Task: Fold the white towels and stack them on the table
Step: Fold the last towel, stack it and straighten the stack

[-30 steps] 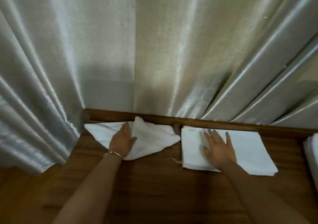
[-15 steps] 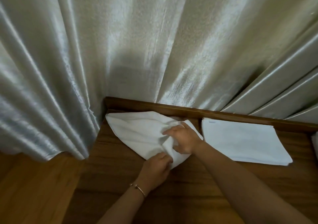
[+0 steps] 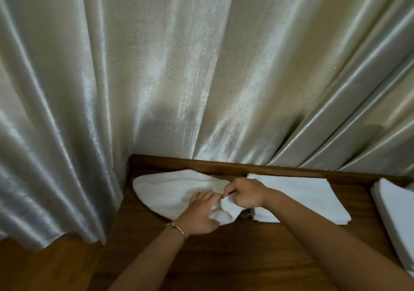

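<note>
A loose, rumpled white towel point(image 3: 170, 190) lies at the back left of the dark wooden table point(image 3: 246, 255). My left hand point(image 3: 199, 212) grips its bunched near-right end, thumb and fingers curled into the cloth. My right hand point(image 3: 245, 192) pinches the same bunched corner from the right, knuckles up. Directly to the right lies a flat stack of folded white towels point(image 3: 309, 196), its left edge partly hidden behind my right hand.
Shiny cream curtains point(image 3: 201, 78) hang behind the table and down past its left edge. A raised wooden rail point(image 3: 201, 164) runs along the back. Another pile of white towels point(image 3: 396, 219) sits at the right edge. Wooden floor point(image 3: 44, 268) shows at lower left.
My right hand left the folded stack and joined the left on the loose towel. Both hands have gathered its right corner; the towel now looks more bunched and rounded.
</note>
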The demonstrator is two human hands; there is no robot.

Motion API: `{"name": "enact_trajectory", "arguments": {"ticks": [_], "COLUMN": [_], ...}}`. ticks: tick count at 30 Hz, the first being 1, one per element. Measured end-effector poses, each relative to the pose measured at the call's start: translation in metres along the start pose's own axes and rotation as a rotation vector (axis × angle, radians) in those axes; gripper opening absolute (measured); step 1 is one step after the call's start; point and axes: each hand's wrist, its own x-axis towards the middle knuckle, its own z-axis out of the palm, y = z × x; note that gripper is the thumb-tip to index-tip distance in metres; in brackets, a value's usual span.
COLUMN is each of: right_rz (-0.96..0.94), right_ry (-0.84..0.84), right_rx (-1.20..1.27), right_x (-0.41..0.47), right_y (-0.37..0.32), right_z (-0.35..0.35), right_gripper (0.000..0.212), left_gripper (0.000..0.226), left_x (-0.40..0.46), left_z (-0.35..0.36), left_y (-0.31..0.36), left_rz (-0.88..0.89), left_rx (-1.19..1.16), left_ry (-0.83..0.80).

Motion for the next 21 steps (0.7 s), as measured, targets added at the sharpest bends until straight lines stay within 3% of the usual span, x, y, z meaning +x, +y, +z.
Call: {"name": "enact_trajectory", "arguments": {"ticks": [2,4,6,8,9,12,15,18,21], "right_rz": [0.023,-0.001,-0.018,-0.066,-0.105,-0.118,-0.039,-0.054,-0.262], "right_ry": [-0.018,-0.003,0.047,0.259,0.381,0.488,0.622,0.722,0.598], "right_rx": [-0.030,-0.063,-0.074,0.124,0.246,0.629,0.521,0.315,0.437], "right_x": [-0.019,-0.039,-0.042,-0.076,-0.105,-0.109,-0.118,-0.143,-0.163], "right_y": [-0.008,-0.010,-0.007,0.007,0.016,0.025,0.053,0.063,0.041], "right_z": [-0.021,-0.035,-0.051,-0.065,-0.076,-0.088,-0.085,-0.085,-0.086], "right_gripper": [0.020,0.028,0.019,0.005,0.009,0.011,0.028,0.019,0.069], "left_gripper": [0.046,0.039,0.031,0.022,0.017,0.014,0.015,0.010,0.014], "left_x": [0.004,0.004,0.006,0.000,-0.005,-0.001,0.002,0.015,0.023], "left_z": [-0.011,-0.024,-0.039,-0.052,-0.064,-0.082,-0.100,-0.110,-0.110], "left_y": [0.009,0.022,0.031,0.065,0.090,0.090,0.117,0.161,0.196], "left_rz": [0.061,0.107,0.099,0.060,0.057,0.025,0.012,0.134,0.228], "left_rx": [0.031,0.015,-0.161,-0.260,-0.272,-0.509,-0.637,-0.458,-0.309], "left_ry": [0.076,0.108,0.113,0.183,0.239,0.434,0.517,0.454,0.403]}}
